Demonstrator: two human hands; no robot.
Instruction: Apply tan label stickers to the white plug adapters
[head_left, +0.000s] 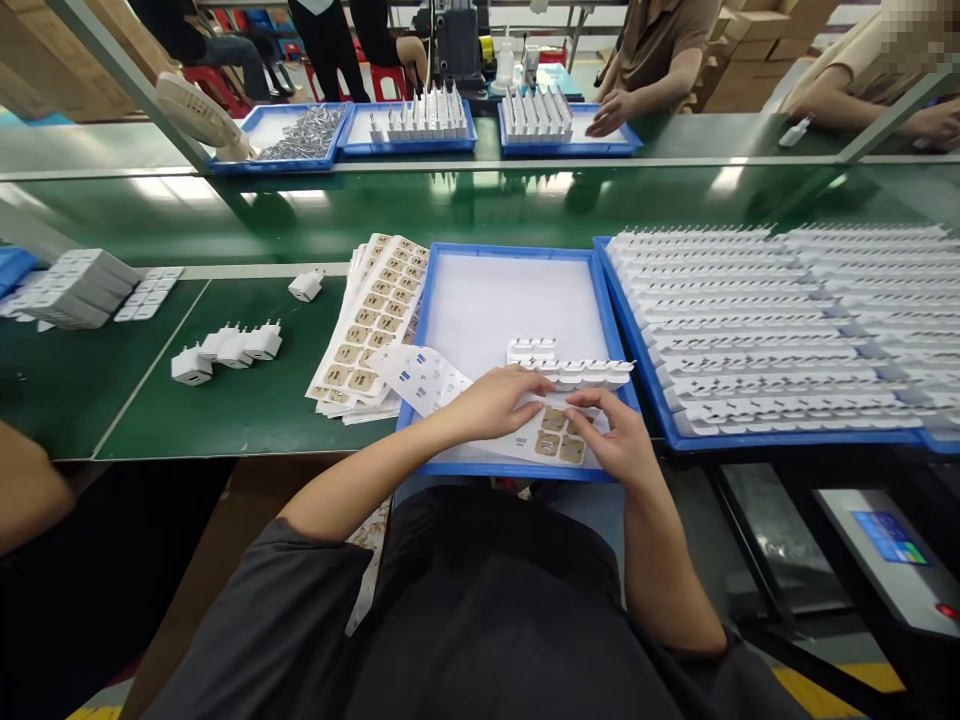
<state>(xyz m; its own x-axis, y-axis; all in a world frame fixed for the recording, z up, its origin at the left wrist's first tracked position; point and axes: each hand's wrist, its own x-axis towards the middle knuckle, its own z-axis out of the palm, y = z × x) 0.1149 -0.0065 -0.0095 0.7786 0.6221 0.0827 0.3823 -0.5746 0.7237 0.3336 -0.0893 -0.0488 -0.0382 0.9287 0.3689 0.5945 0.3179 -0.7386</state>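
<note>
In front of me a blue-rimmed tray (pixel 517 250) with a white lining holds a row of white charger plugs (pixel 592 374). A sheet of tan stickers (pixel 550 444) lies across its near part, below both hands. My left hand (pixel 499 402) rests over the sheet's upper edge, thumb and forefinger apart, fingertips close to the plugs' left end. From the right, my right hand (pixel 619 435) reaches over the sheet, thumb and forefinger tips brought together. Whatever they pinch is too small to make out. A white sheet with blue marks (pixel 424 378) sticks out over the tray's left rim.
Left of the tray lies a stack of sticker sheets (pixel 367 325), with loose charger plugs (pixel 232 345) beyond. Another tray (pixel 675 442) full of plug rows adjoins on the right. Across the bench stand trays of parts (pixel 409 148) and a co-worker's hand (pixel 611 110).
</note>
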